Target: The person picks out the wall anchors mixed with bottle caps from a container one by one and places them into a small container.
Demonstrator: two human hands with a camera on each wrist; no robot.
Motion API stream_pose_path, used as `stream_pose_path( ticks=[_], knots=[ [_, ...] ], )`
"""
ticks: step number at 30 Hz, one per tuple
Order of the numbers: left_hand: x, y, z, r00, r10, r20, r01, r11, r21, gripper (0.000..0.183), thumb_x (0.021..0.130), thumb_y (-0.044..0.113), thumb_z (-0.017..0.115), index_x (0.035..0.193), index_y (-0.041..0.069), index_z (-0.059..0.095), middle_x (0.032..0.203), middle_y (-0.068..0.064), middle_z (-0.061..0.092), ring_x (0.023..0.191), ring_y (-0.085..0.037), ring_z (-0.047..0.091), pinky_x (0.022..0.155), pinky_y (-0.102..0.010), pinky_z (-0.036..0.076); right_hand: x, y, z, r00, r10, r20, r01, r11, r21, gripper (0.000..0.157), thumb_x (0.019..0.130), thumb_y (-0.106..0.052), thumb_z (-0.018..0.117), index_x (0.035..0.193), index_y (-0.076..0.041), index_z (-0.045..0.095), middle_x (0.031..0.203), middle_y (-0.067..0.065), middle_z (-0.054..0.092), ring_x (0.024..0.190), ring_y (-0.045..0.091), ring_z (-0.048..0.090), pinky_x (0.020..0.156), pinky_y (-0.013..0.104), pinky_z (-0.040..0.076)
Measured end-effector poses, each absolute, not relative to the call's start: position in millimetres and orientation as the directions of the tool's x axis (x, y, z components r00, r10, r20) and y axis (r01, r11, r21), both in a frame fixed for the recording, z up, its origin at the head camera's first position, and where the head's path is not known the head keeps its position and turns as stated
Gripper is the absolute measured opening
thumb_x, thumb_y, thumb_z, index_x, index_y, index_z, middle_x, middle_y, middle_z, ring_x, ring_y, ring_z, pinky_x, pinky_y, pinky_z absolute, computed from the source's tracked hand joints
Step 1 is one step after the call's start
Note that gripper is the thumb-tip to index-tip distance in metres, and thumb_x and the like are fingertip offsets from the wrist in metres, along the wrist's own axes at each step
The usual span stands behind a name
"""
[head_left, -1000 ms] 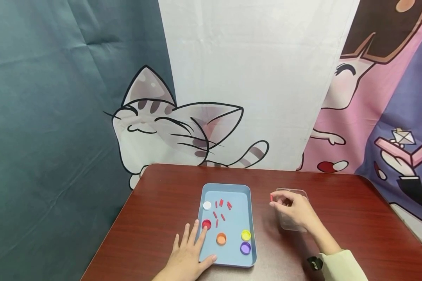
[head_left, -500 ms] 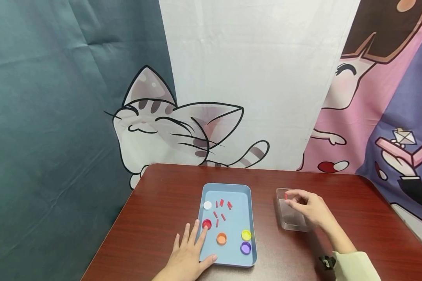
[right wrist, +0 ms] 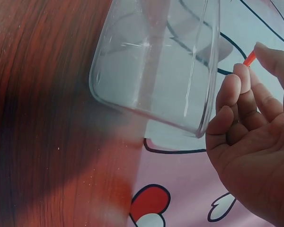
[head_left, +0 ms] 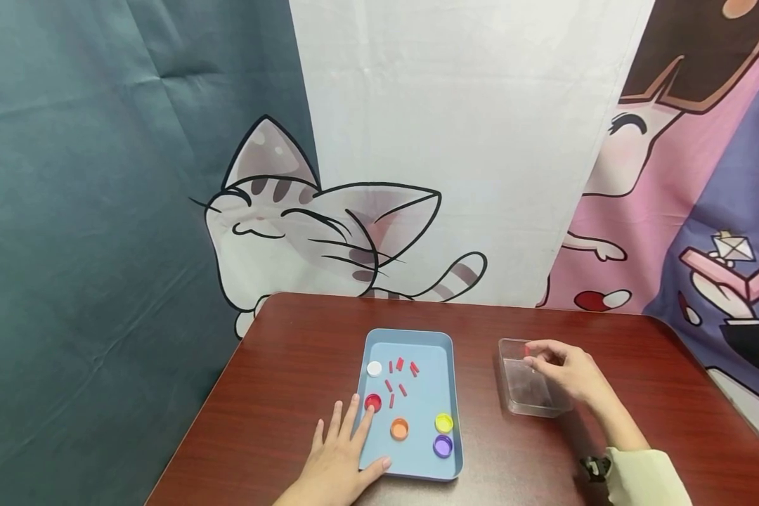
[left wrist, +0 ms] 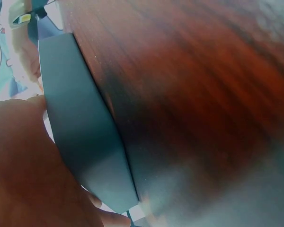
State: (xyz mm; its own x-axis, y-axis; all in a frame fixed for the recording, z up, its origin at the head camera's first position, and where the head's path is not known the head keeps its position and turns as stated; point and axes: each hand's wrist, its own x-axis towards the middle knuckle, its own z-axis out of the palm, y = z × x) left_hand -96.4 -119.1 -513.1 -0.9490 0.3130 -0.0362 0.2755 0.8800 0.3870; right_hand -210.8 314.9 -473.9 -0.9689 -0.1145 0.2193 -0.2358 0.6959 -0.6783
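Between thumb and fingertips my right hand [head_left: 566, 369] pinches a small red stick [right wrist: 249, 58], held over the clear plastic box [head_left: 523, 393]. My left hand [head_left: 338, 457] lies spread with straight fingers over the left rim of the blue tray [head_left: 411, 464]; a fingertip touches or nearly touches the red round cap [head_left: 372, 403]. In the left wrist view that hand rests along the tray's outer wall [left wrist: 80, 113]. Several thin red sticks [head_left: 402, 389] are scattered in the tray's upper half.
Also in the tray are a white cap [head_left: 374, 369], an orange cap [head_left: 399, 429], a yellow cap [head_left: 443, 423] and a purple cap [head_left: 443, 446]. The tray and box stand apart on a dark red-brown wooden table [head_left: 310, 351]. A printed cartoon cloth [head_left: 481, 140] hangs behind it.
My right hand has moved right with the red stick, from the box's left edge to over the box, uncovering more of it. My left hand stays in place on the tray.
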Motion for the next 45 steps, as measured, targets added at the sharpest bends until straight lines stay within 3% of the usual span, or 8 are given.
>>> stream_pose_path(
  ticks=[12,30,37,45],
  knots=[
    [-96,-119,-514,-0.949,0.314,-0.035,0.277,0.88,0.387,0.09,0.092,0.071,0.052,0.159,0.015,0.034,0.168,-0.015,0.02,0.151,-0.048,0.018,0.11,-0.076,0.019,-210,314,-470,-0.972,-0.124,0.2,-0.228,0.711,-0.666,0.036,0.092,-0.029,0.077,0.119,-0.006,0.072,0.077,-0.003,0.059,0.069,0.003,0.05,0.059,0.023,0.04],
    [-97,-119,-517,-0.95,0.312,-0.032,0.277,0.883,0.38,0.09,0.092,0.072,0.051,0.159,0.016,0.034,0.168,-0.014,0.019,0.151,-0.048,0.017,0.11,-0.076,0.019,-212,273,-467,-0.954,-0.207,0.218,-0.3,0.602,-0.74,0.028,0.09,-0.021,0.078,0.115,-0.008,0.073,0.074,-0.003,0.058,0.063,0.004,0.049,0.054,0.023,0.039],
    [-97,-119,-515,-0.95,0.312,-0.031,0.279,0.887,0.367,0.09,0.091,0.072,0.052,0.159,0.016,0.035,0.167,-0.015,0.021,0.151,-0.048,0.018,0.11,-0.076,0.021,-215,260,-470,-0.943,-0.248,0.22,-0.325,0.555,-0.766,0.027,0.089,-0.016,0.079,0.114,-0.008,0.072,0.073,-0.001,0.059,0.062,0.012,0.055,0.054,0.025,0.048],
    [-97,-118,-514,-0.949,0.314,-0.039,0.278,0.887,0.369,0.09,0.091,0.071,0.053,0.159,0.015,0.035,0.167,-0.015,0.021,0.151,-0.048,0.018,0.11,-0.075,0.021,-219,244,-471,-0.936,-0.275,0.22,-0.342,0.563,-0.752,0.028,0.09,-0.025,0.079,0.113,-0.011,0.073,0.075,-0.004,0.059,0.065,0.006,0.052,0.058,0.023,0.044]
  ],
)
